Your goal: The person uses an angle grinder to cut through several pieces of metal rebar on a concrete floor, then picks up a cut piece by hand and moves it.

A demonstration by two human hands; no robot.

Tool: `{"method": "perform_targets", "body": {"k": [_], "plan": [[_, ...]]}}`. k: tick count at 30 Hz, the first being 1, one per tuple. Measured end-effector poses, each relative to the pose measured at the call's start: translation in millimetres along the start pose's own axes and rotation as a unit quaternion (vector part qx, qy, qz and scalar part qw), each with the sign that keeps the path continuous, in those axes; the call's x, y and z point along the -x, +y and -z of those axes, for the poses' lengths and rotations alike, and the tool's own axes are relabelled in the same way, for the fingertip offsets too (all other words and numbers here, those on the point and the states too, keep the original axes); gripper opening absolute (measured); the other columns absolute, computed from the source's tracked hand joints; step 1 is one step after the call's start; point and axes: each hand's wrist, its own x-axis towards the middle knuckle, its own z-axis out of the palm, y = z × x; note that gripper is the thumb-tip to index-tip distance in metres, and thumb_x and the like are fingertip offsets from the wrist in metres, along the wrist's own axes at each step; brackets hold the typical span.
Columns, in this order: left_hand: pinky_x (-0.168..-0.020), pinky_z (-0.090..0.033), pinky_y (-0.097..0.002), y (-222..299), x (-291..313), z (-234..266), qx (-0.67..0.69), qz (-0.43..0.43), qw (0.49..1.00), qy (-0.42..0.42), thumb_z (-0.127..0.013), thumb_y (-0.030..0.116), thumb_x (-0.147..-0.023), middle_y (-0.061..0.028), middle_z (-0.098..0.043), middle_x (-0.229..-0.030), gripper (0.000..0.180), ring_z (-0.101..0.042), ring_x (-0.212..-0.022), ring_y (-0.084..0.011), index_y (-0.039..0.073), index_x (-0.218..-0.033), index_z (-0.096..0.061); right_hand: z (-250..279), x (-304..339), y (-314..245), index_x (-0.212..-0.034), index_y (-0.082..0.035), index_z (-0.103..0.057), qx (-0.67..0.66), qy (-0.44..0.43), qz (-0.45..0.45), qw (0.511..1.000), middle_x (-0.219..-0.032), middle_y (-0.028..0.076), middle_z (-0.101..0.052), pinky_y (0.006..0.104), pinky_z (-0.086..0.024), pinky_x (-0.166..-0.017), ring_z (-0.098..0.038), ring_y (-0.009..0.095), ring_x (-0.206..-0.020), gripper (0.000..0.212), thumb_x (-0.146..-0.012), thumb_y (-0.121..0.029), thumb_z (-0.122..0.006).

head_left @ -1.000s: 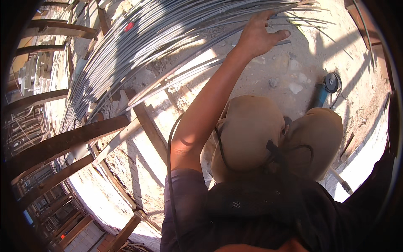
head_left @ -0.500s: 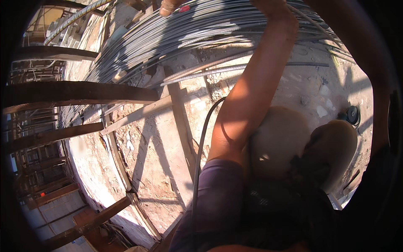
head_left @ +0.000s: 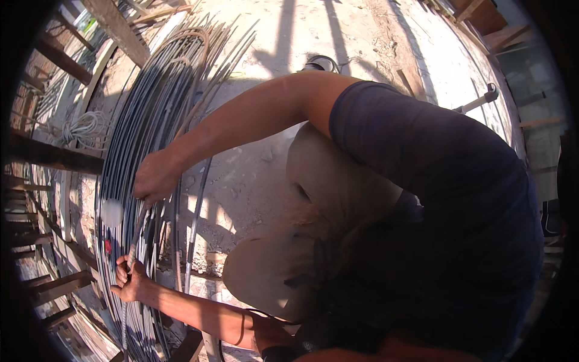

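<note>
Bare, pale dusty ground gives open room between the long bundle of thin grey steel bars and the person's tan-trousered knees, and more sunlit ground stretches beyond the bundle's splayed upper ends. On its left side the room is tight: a thick dark-brown timber beam runs up to the bundle's edge, and a paler, sun-struck wooden post stands near its upper end. Beside the bundle, close to the beam, lies a loose coil of whitish cord or cable; a small red object sits among the bars near the hands. A dark, round-rimmed thing shows just past the bare right forearm, the rest hidden behind the arm. The task's thing, a ribbed brownish-grey steel rod, lies lengthwise over the bundle: the right hand is closed about it higher up, and the left hand curls its fingers round it lower down. Half a second ago the hands were at the upper edge, partly cut off; now the view has swung and both show whole at the left.
</note>
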Motion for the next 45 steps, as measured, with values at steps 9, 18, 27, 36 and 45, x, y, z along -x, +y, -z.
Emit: {"method": "perform_targets", "body": {"k": [9,18,27,36,45], "plan": [[-0.114,-0.04,-0.0517,-29.4,48.3,86.2,-0.198,-0.122,0.972,-0.017,-0.068,0.055,-0.093,-0.023,-0.056,-0.132,0.078,-0.052,-0.13,-0.0369,-0.006,-0.136,-0.049,-24.7,15.6,-29.6,-0.095,-0.001,-0.075,-0.074,-0.048,-0.021,0.996,-0.097,0.023,-0.073,0.0534,-0.055,-0.084,-0.069,0.043,-0.095,0.062,-0.105,-0.054,-0.042],[-0.095,-0.046,-0.051,-53.0,83.9,189.6,-0.86,-0.364,0.257,-0.25,-0.059,0.057,-0.098,-0.0166,-0.066,-0.122,0.052,-0.06,-0.115,-0.0343,0.013,-0.123,-0.068,7.4,53.9,-13.9,-0.093,-0.001,-0.075,0.067,-0.024,-0.042,0.997,-0.09,0.022,-0.074,0.0526,-0.059,-0.072,-0.072,0.042,-0.085,0.061,-0.102,-0.054,-0.046],[-0.089,-0.048,-0.0495,-110.1,89.8,100.8,-0.902,-0.075,0.326,-0.272,-0.057,0.055,-0.099,-0.0217,-0.068,-0.116,0.053,-0.065,-0.105,-0.036,0.008,-0.121,-0.068,55.7,75.2,-46.2,-0.09,0.0,-0.075,0.083,0.07,-0.02,0.994,-0.089,0.021,-0.074,0.0518,-0.06,-0.069,-0.073,0.04,-0.086,0.058,-0.102,-0.051,-0.049],[-0.09,-0.049,-0.0477,-337.1,110.7,21.7,-0.767,-0.217,0.277,-0.537,-0.06,0.038,-0.1,-0.0198,-0.067,-0.123,0.042,-0.066,-0.107,-0.0351,0.008,-0.128,-0.064,62.9,92.3,-54.2,-0.094,0.001,-0.076,0.042,0.026,-0.071,0.996,-0.09,0.021,-0.075,0.0493,-0.061,-0.069,-0.074,0.039,-0.087,0.058,-0.1,-0.052,-0.053],[-0.094,-0.049,-0.0487,-247.5,110.8,69.4,-0.803,-0.161,0.294,-0.492,-0.062,0.02,-0.098,-0.0199,-0.065,-0.126,0.038,-0.065,-0.111,-0.038,0.005,-0.133,-0.061,30.3,137.6,15.8,-0.087,-0.002,-0.075,0.144,0.027,-0.043,0.988,-0.085,0.018,-0.075,0.0503,-0.06,-0.067,-0.074,0.039,-0.082,0.061,-0.1,-0.057,-0.05]]}}
